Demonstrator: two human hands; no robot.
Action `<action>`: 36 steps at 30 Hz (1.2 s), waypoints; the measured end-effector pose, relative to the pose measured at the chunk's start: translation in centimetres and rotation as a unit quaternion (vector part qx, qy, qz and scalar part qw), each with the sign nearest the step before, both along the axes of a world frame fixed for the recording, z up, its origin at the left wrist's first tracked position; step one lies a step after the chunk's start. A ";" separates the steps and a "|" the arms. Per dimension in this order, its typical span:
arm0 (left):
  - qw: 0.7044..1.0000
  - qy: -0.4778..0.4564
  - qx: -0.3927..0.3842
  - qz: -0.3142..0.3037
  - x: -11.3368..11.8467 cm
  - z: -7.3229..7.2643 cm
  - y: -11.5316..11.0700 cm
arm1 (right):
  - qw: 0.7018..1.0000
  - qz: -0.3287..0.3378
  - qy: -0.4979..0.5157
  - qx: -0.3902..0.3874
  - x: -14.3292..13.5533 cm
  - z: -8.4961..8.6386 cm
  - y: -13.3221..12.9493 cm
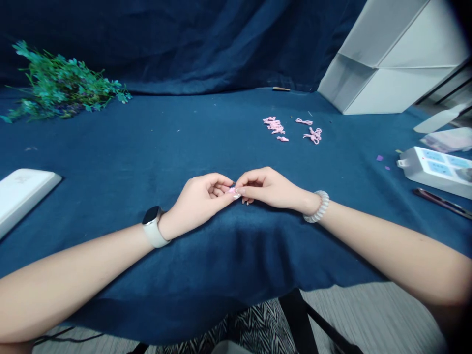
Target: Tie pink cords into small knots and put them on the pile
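Together, two hands [201, 199] [273, 189], one cord [231, 190].

Head-worn view, forward and downward.

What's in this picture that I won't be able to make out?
All in the head view:
Pink cord: full shape hidden by the left hand and right hand.
White slab: cut off by the left edge.
Power strip: cut off by the right edge.
Watch: any reading too small and dark.
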State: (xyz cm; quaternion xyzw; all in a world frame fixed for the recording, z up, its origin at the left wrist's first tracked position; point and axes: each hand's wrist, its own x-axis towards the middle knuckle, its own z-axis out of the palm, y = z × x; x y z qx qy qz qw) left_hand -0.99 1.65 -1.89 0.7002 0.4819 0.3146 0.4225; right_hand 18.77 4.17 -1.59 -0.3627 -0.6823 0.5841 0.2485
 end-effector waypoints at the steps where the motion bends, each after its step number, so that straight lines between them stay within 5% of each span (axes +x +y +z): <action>1: 1.000 0.003 0.003 -0.001 0.0 0.1 0.0 | 1.000 -0.002 0.001 -0.001 0.0 0.0 0.0; 23: 0.999 -0.046 -0.011 0.011 -0.2 0.7 0.2 | 0.998 -0.038 0.046 -0.026 0.2 -0.3 0.4; 36: 0.999 -0.027 0.025 -0.022 -0.5 0.5 0.3 | 0.999 0.007 -0.020 0.046 0.1 -0.1 -0.3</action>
